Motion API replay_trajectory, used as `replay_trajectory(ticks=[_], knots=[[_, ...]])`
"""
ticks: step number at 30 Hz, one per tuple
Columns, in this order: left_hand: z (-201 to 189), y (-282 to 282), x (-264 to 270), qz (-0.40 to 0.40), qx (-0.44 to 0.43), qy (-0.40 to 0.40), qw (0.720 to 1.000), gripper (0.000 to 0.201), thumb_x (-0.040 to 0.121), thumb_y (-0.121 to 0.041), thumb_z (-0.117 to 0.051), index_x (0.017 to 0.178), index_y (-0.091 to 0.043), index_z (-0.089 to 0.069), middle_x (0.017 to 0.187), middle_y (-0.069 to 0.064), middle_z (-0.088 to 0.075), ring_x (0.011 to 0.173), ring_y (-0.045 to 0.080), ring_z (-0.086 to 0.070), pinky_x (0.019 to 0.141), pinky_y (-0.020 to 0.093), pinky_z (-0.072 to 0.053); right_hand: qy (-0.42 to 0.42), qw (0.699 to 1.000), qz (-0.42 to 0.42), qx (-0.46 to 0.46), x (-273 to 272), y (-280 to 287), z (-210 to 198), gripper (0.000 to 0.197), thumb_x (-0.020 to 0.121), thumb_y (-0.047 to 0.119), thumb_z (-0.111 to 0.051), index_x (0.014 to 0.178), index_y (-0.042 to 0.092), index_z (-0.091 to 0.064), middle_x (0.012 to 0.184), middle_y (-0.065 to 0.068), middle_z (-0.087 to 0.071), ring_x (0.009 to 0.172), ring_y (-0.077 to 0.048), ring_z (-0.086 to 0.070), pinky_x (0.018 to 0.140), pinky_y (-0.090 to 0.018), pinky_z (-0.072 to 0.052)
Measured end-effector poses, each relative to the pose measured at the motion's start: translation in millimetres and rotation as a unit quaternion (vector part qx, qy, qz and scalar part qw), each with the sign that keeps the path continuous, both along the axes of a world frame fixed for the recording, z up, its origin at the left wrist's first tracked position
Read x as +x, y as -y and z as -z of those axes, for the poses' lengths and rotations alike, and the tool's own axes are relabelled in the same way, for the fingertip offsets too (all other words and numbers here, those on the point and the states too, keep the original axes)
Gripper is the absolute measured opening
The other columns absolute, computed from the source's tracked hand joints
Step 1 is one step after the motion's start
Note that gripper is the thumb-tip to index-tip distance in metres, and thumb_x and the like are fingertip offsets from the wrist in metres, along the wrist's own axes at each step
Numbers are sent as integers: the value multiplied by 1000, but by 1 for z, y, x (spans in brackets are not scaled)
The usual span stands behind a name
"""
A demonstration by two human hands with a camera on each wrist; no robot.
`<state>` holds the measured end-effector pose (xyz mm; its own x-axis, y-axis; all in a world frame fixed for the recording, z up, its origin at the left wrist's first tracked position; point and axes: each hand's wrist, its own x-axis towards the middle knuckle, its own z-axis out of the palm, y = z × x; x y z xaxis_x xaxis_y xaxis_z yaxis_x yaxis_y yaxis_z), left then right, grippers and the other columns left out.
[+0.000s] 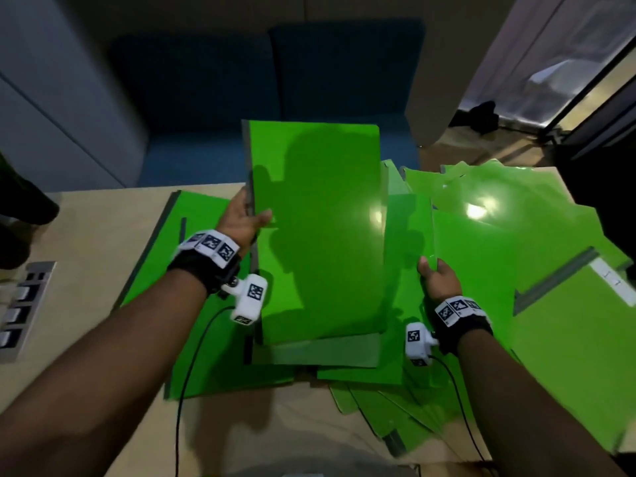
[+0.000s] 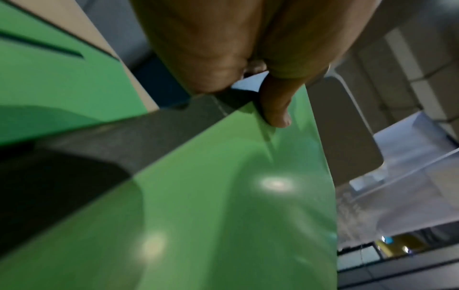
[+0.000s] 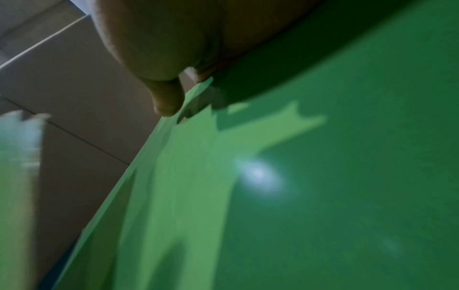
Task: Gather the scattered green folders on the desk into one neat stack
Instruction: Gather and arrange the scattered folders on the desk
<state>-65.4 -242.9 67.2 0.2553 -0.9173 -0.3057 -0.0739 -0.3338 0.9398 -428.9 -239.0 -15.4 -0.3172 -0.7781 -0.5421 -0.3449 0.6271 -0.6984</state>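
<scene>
My left hand (image 1: 246, 218) holds a glossy green folder (image 1: 316, 228) by its grey left spine and tilts it up over the middle of the desk. In the left wrist view the thumb (image 2: 275, 109) presses on the cover of that folder (image 2: 223, 196). My right hand (image 1: 437, 277) pinches the left edge of another green folder (image 1: 475, 270) that lies on the scattered pile to the right. The right wrist view shows the thumb (image 3: 166, 102) at the edge of this folder (image 3: 298, 176). One more green folder (image 1: 192, 270) lies flat on the desk at the left, under my left wrist.
Several green folders (image 1: 568, 321) fan out across the right side of the wooden desk (image 1: 96, 235). A socket panel (image 1: 24, 304) is set into the desk at the left. A blue sofa (image 1: 268, 98) stands behind the desk. Thin black cables (image 1: 192, 356) trail from both wrists.
</scene>
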Motion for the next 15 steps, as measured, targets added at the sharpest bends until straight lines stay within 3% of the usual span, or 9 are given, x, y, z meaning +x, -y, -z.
replay_trajectory(ticks=[2, 6, 9, 12, 15], knots=[[20, 6, -28, 9, 26, 29, 999, 55, 84, 3, -66, 134, -9, -48, 123, 9, -62, 116, 30, -58, 101, 42, -46, 14, 1000, 2, 1, -1, -2, 1, 71, 96, 52, -46, 151, 10, -28, 158, -13, -28, 141, -35, -33, 114, -47, -30], [57, 9, -64, 13, 65, 106, 992, 66, 82, -4, -72, 141, -11, -44, 131, 8, -59, 118, 23, -56, 101, 36, -45, 47, 999, 11, 7, 0, -3, 2, 78, 94, 61, -41, 151, 10, -27, 158, -11, -26, 142, -34, -31, 115, -49, -27], [75, 6, -87, 26, 83, 117, 989, 69, 83, -6, -71, 145, -14, -40, 139, 5, -54, 126, 23, -51, 107, 34, -39, 33, 999, -8, 11, 0, -1, 3, 75, 96, 57, -42, 150, 8, -29, 157, -13, -29, 142, -34, -32, 115, -44, -28], [90, 0, -100, 74, 100, 122, 985, 74, 85, -4, -69, 148, -15, -33, 145, 6, -48, 133, 24, -45, 110, 31, -34, 3, 1000, -30, 0, -2, -1, 7, 63, 97, 47, -48, 142, 4, -42, 145, -17, -47, 134, -36, -44, 108, -39, -35], [98, -14, -105, 107, 121, 148, 976, 83, 86, -5, -68, 153, -18, -21, 150, 6, -42, 135, 26, -43, 112, 38, -34, 22, 1000, -21, -5, -2, -5, 12, 59, 96, 40, -55, 142, 5, -42, 143, -14, -49, 133, -35, -45, 111, -45, -35]])
